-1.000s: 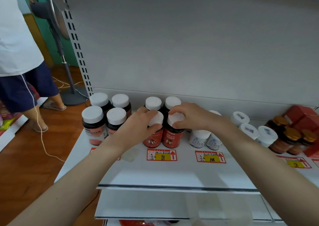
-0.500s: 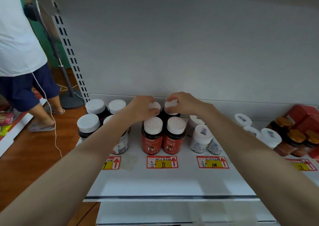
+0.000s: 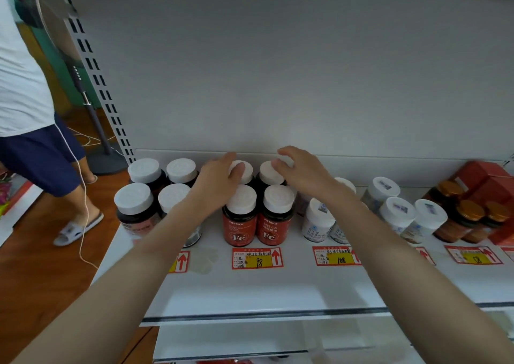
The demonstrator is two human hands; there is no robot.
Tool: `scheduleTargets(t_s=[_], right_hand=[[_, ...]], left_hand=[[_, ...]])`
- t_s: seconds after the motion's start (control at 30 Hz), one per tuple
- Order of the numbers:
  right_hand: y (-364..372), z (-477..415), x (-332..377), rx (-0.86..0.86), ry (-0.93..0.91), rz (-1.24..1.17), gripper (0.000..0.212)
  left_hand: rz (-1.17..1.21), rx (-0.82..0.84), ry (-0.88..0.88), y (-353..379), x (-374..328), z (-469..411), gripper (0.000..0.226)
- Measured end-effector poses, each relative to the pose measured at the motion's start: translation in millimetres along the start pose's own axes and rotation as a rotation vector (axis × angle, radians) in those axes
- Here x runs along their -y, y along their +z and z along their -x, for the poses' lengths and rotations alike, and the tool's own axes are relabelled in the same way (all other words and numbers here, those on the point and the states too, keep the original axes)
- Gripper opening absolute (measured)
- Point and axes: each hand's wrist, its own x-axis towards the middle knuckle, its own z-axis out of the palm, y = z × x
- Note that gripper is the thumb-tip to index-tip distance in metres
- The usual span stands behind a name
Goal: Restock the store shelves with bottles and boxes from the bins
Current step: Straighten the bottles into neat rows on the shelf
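Two red "Fe" bottles with white caps (image 3: 240,219) (image 3: 274,219) stand at the front of the white shelf (image 3: 278,288). Two more stand right behind them. My left hand (image 3: 219,181) is over the rear left bottle (image 3: 244,170), thumb lying on its cap and fingers reaching past it. My right hand (image 3: 303,173) hovers at the rear right bottle (image 3: 268,173); its fingers are spread and loosely bent, with the thumb tip at the cap. Neither hand lifts a bottle.
Dark white-capped bottles (image 3: 135,208) stand to the left, small white bottles (image 3: 319,219) and amber gold-lidded jars (image 3: 461,219) to the right, red boxes (image 3: 484,180) at far right. Price tags (image 3: 257,258) line the shelf front. A person (image 3: 33,130) stands at left by a fan stand (image 3: 103,152).
A second ago my hands held the front bottles' caps; they then moved back to the rear pair. Since half a second ago the fingers have loosened and spread over those rear caps.
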Motion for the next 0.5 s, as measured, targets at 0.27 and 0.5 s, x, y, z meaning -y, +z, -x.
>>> scheduleTargets(t_s=[0.27,0.5], right_hand=[[30,28,-5,0.019,0.089,-0.108,0.045],[33,28,-6,0.045,0.108,-0.064,0.046]], left_hand=[[0.170,0.043,-0.021,16,4,22,0.047],[0.142,0.043,-0.004,16,7,21,0.048]])
